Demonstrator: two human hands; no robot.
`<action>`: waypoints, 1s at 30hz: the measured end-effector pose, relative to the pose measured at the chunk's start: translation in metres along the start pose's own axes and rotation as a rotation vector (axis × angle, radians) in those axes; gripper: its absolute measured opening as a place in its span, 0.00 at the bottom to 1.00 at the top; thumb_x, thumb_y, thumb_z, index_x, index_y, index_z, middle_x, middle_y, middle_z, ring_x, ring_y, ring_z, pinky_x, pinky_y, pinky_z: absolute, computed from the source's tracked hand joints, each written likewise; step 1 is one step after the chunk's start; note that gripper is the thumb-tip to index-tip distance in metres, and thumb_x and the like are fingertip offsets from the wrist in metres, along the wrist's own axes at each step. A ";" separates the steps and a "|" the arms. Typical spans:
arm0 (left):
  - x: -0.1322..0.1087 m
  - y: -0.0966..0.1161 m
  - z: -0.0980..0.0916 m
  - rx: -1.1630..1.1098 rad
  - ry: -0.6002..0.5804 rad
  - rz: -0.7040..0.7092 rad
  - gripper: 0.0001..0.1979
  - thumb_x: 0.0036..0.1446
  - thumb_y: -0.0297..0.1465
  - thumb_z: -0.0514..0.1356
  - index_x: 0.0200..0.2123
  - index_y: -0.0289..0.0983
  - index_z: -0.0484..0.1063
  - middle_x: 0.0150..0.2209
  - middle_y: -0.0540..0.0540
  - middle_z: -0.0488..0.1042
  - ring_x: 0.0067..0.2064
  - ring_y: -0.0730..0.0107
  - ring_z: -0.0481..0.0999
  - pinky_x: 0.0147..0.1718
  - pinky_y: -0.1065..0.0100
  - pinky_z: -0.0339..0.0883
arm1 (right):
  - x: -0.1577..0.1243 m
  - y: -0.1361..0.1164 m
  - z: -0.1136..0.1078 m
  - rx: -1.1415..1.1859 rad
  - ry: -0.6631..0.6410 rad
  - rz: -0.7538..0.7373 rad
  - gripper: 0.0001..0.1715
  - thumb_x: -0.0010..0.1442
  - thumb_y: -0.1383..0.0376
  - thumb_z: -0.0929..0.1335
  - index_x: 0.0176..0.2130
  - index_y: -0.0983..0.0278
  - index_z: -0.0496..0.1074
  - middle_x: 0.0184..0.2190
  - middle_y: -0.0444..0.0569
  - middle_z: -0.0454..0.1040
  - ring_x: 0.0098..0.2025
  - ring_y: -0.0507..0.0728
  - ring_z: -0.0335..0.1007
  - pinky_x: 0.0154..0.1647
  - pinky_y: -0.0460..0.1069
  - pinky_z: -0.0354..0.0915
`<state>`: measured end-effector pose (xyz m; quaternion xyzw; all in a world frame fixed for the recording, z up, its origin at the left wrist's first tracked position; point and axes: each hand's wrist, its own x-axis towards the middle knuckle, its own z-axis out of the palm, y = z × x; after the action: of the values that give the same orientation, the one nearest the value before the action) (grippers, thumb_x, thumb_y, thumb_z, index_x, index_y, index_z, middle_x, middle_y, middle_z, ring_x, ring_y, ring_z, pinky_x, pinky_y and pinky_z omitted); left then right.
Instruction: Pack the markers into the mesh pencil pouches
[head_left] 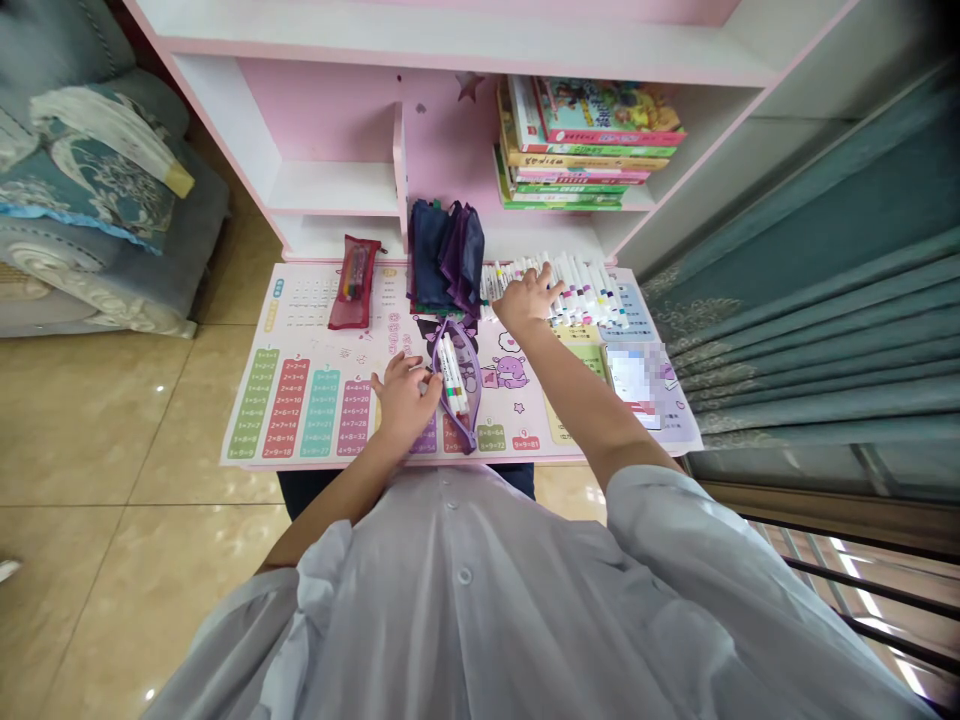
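My left hand (407,398) rests on the printed desk top, its fingers apart and bent. The thumb side is against the left edge of an unzipped purple mesh pouch (474,388). Inside that pouch lie several white markers (453,372) with coloured tips. Farther out, my right hand (527,297) is spread over a pile of white markers (581,285) with coloured ends; its fingertips reach among them. Whether a fingertip presses on one marker cannot be made out. Beside the pile, folded dark blue and purple mesh pouches (446,255) lie stacked.
A red mesh pouch (355,283) with coloured contents lies at the left. A phone (634,385) is at the desk's right. Stacked books (592,140) fill part of the pink-and-white shelf (337,188). Curtains (817,290) hang at right, and an armchair (97,200) stands left.
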<state>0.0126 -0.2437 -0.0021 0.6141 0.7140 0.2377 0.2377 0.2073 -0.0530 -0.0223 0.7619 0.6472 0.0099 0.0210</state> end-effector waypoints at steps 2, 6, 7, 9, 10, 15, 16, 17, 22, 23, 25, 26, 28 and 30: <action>0.000 -0.001 0.000 -0.001 0.004 0.001 0.14 0.62 0.37 0.57 0.26 0.41 0.74 0.58 0.44 0.75 0.69 0.48 0.61 0.67 0.30 0.42 | 0.001 0.001 -0.002 0.003 -0.012 -0.012 0.28 0.63 0.54 0.67 0.53 0.71 0.75 0.69 0.68 0.56 0.73 0.78 0.32 0.64 0.78 0.42; 0.000 -0.003 0.002 0.008 0.011 -0.002 0.14 0.62 0.37 0.57 0.26 0.41 0.74 0.58 0.44 0.75 0.69 0.49 0.61 0.67 0.31 0.42 | -0.017 0.006 -0.013 0.081 0.040 0.008 0.26 0.61 0.54 0.68 0.51 0.69 0.76 0.67 0.64 0.60 0.72 0.75 0.38 0.64 0.75 0.46; 0.000 -0.003 0.002 0.009 0.010 -0.001 0.14 0.62 0.37 0.57 0.26 0.41 0.74 0.58 0.44 0.75 0.69 0.49 0.61 0.67 0.30 0.42 | -0.026 0.007 -0.017 0.120 0.079 0.010 0.25 0.61 0.55 0.68 0.50 0.69 0.77 0.66 0.63 0.61 0.72 0.74 0.40 0.64 0.74 0.48; 0.000 -0.003 0.003 0.009 0.013 0.005 0.13 0.62 0.37 0.57 0.26 0.41 0.74 0.58 0.44 0.75 0.68 0.49 0.61 0.67 0.30 0.42 | -0.052 0.009 -0.026 0.209 0.167 0.000 0.20 0.60 0.58 0.67 0.46 0.67 0.79 0.65 0.60 0.63 0.71 0.74 0.44 0.64 0.73 0.51; 0.001 -0.003 0.003 0.008 0.016 0.009 0.13 0.62 0.37 0.58 0.26 0.41 0.74 0.57 0.44 0.76 0.68 0.49 0.62 0.67 0.30 0.42 | -0.067 0.009 -0.030 0.257 0.200 -0.001 0.16 0.59 0.60 0.67 0.42 0.66 0.79 0.65 0.59 0.64 0.71 0.74 0.46 0.64 0.72 0.52; 0.001 0.001 0.003 -0.001 0.037 0.012 0.13 0.62 0.35 0.59 0.25 0.40 0.73 0.56 0.45 0.77 0.68 0.49 0.63 0.66 0.30 0.45 | -0.144 0.001 -0.044 0.513 0.175 -0.082 0.08 0.54 0.63 0.68 0.26 0.63 0.75 0.61 0.57 0.69 0.70 0.73 0.51 0.62 0.69 0.58; 0.001 0.001 0.002 -0.004 0.040 0.012 0.13 0.62 0.35 0.59 0.25 0.40 0.73 0.56 0.45 0.77 0.68 0.49 0.63 0.66 0.30 0.45 | -0.156 -0.002 -0.045 0.548 0.158 -0.095 0.07 0.53 0.63 0.69 0.25 0.62 0.74 0.61 0.57 0.70 0.70 0.73 0.51 0.62 0.69 0.59; 0.001 0.002 0.002 -0.007 0.043 0.012 0.13 0.61 0.35 0.59 0.25 0.40 0.73 0.56 0.45 0.77 0.68 0.49 0.63 0.65 0.30 0.45 | -0.166 -0.004 -0.044 0.573 0.143 -0.110 0.07 0.52 0.63 0.70 0.24 0.62 0.74 0.61 0.56 0.70 0.70 0.73 0.51 0.62 0.69 0.58; 0.000 0.002 0.001 -0.006 0.053 0.009 0.12 0.61 0.34 0.60 0.24 0.40 0.72 0.56 0.45 0.77 0.68 0.50 0.63 0.65 0.30 0.46 | -0.191 -0.015 -0.035 0.564 0.101 -0.150 0.08 0.50 0.63 0.71 0.22 0.61 0.73 0.61 0.55 0.71 0.70 0.72 0.51 0.63 0.69 0.57; 0.000 0.002 0.001 -0.004 0.054 0.008 0.12 0.61 0.34 0.60 0.25 0.40 0.72 0.56 0.45 0.77 0.68 0.51 0.64 0.65 0.30 0.46 | -0.193 -0.017 -0.033 0.550 0.098 -0.155 0.08 0.50 0.63 0.71 0.22 0.61 0.73 0.61 0.55 0.71 0.71 0.72 0.51 0.64 0.69 0.56; 0.000 0.001 0.001 -0.002 0.055 0.012 0.12 0.62 0.34 0.60 0.25 0.40 0.72 0.56 0.46 0.77 0.68 0.51 0.64 0.65 0.30 0.46 | -0.197 -0.020 -0.031 0.523 0.096 -0.169 0.07 0.51 0.63 0.71 0.23 0.62 0.75 0.61 0.56 0.70 0.71 0.73 0.50 0.64 0.69 0.55; 0.000 0.001 0.001 0.000 0.055 0.013 0.12 0.62 0.34 0.60 0.25 0.40 0.73 0.56 0.46 0.77 0.68 0.51 0.64 0.65 0.30 0.46 | -0.198 -0.021 -0.030 0.510 0.095 -0.176 0.07 0.51 0.63 0.71 0.24 0.62 0.76 0.62 0.57 0.70 0.71 0.73 0.50 0.64 0.69 0.55; 0.000 0.001 0.001 0.004 0.050 0.014 0.11 0.62 0.34 0.59 0.26 0.40 0.73 0.56 0.45 0.77 0.68 0.50 0.64 0.65 0.30 0.46 | -0.201 -0.023 -0.029 0.483 0.083 -0.188 0.07 0.52 0.62 0.71 0.26 0.63 0.78 0.62 0.58 0.70 0.71 0.73 0.50 0.64 0.70 0.54; 0.000 0.002 0.002 0.004 0.048 0.014 0.11 0.62 0.34 0.59 0.26 0.40 0.73 0.56 0.45 0.77 0.68 0.50 0.64 0.65 0.30 0.45 | -0.202 -0.025 -0.028 0.464 0.071 -0.198 0.08 0.53 0.62 0.71 0.28 0.63 0.79 0.62 0.59 0.70 0.71 0.74 0.49 0.64 0.71 0.53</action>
<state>0.0149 -0.2433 -0.0025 0.6136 0.7157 0.2525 0.2179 0.1489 -0.2478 0.0069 0.6786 0.7038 -0.1144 -0.1763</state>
